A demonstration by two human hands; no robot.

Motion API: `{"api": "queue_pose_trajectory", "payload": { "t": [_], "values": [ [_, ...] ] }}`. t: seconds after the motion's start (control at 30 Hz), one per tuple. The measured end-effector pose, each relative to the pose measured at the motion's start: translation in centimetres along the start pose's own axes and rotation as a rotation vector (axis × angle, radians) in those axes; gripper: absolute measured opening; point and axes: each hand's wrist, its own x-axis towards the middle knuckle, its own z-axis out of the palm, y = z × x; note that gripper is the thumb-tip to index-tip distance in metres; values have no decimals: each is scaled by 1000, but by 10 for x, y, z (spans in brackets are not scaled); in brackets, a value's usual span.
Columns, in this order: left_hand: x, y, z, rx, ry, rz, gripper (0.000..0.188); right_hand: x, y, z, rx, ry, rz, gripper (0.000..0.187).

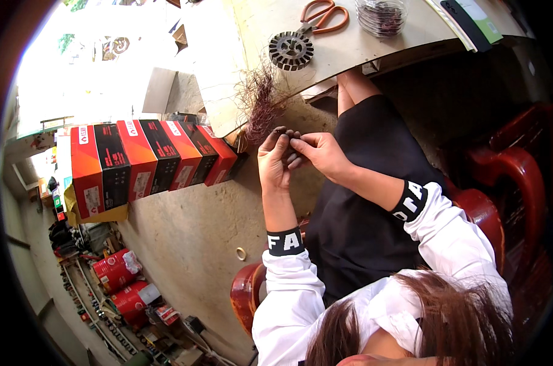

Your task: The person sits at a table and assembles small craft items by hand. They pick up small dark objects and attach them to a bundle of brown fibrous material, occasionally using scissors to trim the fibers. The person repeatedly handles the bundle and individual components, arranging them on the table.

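Observation:
Close together above my lap, near the table's edge, are my left hand (275, 160) and my right hand (323, 154). Both have their fingertips pinched, almost meeting; whatever lies between them is too small to make out. The fingertips look dark. Just beyond the left hand, a tangled bundle of thin dark-red wires (262, 105) hangs over the edge of the pale table (228, 61). On the table lie a black round slotted disc (290, 51) and scissors with orange handles (329, 18). A clear tub (381, 18) there holds dark coiled pieces.
A dark phone (465, 24) lies on papers at the table's right. Several red and black boxes (143, 160) stand in a row at left. A yellowish ring (241, 253) lies on the floor. Red drums (117, 270) and hardware fill the lower left. A red wooden chair (247, 296) surrounds me.

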Motion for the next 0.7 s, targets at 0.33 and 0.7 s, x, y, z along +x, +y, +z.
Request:
{"api": "queue_pose_trajectory", "payload": {
  "t": [0.33, 0.7],
  "values": [
    [-3, 3, 6, -5, 39, -28, 20, 4, -14, -3, -53, -97, 64, 18],
    [-13, 20, 6, 162, 34, 91, 20, 9, -23, -9, -883, -154, -196, 20]
  ]
}}
